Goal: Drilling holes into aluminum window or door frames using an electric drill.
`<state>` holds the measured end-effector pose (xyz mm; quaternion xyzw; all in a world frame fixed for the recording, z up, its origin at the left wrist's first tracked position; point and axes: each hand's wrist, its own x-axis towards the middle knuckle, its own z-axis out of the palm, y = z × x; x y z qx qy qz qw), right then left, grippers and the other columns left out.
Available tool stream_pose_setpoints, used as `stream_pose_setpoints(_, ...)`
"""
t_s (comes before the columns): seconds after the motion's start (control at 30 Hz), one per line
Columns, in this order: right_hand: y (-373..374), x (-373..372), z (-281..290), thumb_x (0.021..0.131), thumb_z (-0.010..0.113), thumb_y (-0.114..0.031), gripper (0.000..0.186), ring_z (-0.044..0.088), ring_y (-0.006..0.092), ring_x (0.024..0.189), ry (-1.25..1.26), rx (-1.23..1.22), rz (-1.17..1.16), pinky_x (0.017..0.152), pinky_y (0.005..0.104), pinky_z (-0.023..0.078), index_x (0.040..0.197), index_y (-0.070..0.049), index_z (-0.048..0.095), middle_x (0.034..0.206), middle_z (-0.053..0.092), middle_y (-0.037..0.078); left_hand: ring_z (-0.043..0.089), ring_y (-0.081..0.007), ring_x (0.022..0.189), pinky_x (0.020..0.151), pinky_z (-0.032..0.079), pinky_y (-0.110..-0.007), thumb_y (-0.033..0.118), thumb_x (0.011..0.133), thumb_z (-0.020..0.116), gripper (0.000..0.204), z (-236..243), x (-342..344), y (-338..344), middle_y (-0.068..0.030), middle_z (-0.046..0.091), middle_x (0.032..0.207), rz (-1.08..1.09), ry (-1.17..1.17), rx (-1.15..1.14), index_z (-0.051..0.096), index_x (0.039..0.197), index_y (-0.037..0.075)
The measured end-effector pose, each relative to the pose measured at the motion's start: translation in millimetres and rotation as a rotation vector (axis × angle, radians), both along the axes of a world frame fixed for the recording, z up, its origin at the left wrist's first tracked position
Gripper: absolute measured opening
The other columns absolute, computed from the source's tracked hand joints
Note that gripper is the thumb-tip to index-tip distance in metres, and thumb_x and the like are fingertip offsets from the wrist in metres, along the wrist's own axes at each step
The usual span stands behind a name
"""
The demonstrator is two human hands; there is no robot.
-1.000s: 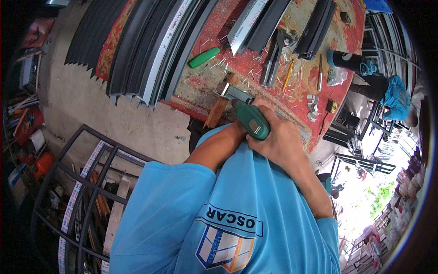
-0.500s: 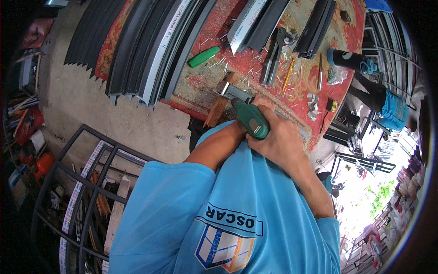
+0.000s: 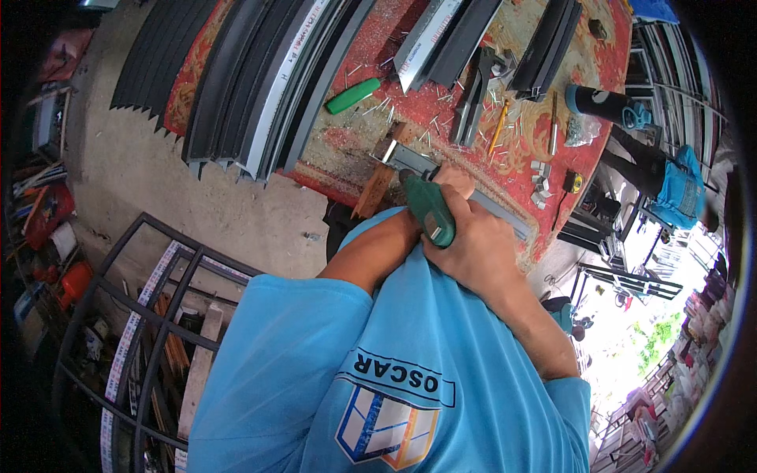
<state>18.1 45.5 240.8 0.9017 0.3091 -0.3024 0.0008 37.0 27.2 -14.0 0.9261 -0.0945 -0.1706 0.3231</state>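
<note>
My right hand (image 3: 482,240) is closed around a green power drill (image 3: 430,209), whose dark front end points up and left at a grey metal profile (image 3: 414,162). My left arm crosses beneath the drill. Past it, my left hand (image 3: 457,180) lies on the profile and appears to grip it; the drill and my right hand hide most of its fingers. The profile's end rests across a brown wooden block (image 3: 374,189) at the table's near edge. Whether the drill's tip touches the metal is too small to tell.
Long dark profiles (image 3: 236,102) overhang the red worktable (image 3: 347,142) at left. On it lie a green-handled tool (image 3: 352,96), black clamp-like tool (image 3: 473,98), pencil (image 3: 498,130), tape measure (image 3: 573,183) and scattered rivets. A dark metal frame (image 3: 165,323) stands at lower left. Another person (image 3: 678,189) is at right.
The drill has turned slightly in my right hand, its rear end shifting a little left and toward me. My left hand stays on the profile. The other person at right has shifted posture.
</note>
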Motion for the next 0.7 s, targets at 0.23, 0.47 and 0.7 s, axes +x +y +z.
stream_pose_setpoints(0.23, 0.8, 0.3, -4.9, 0.078, 0.077, -0.032, 0.062, 0.071, 0.041, 0.072, -0.011, 0.023, 0.045, 0.065, 0.0504, 0.058, 0.131, -0.009, 0.059, 0.088, 0.071, 0.023, 0.071, -0.029, 0.108, 0.096, 0.05, -0.052, 0.026, 0.085, 0.064, 0.037, 11.1, 1.5, 6.7, -0.013, 0.075, 0.109, -0.018, 0.008, -0.003, 0.072, 0.113, 0.004)
stream_pose_setpoints(0.47, 11.6, 0.9, -0.1, 0.078, 0.076, -0.032, 0.065, 0.071, 0.0432, 0.073, 0.016, -0.015, 0.107, 0.067, 0.0525, 0.058, 0.134, -0.006, 0.055, 0.088, 0.07, 0.024, 0.071, -0.0266, 0.106, 0.089, 0.051, -0.052, 0.023, 0.09, 0.059, 0.028, -3.0, 0.0, -3.6, -0.0085, 0.075, 0.108, 0.015, -0.001, 0.027, 0.074, 0.108, 0.008)
stream_pose_setpoints(0.7, 16.8, -0.1, 3.8, 0.077, 0.077, -0.032, 0.069, 0.072, 0.0421, 0.077, 0.024, -0.09, 0.151, 0.069, 0.0512, 0.058, 0.135, -0.005, 0.051, 0.092, 0.07, 0.024, 0.072, -0.0261, 0.105, 0.096, 0.049, -0.048, 0.029, 0.083, 0.067, 0.033, 11.0, -4.2, 13.5, -0.0081, 0.076, 0.107, 0.011, -0.007, -0.034, 0.072, 0.109, 0.009)
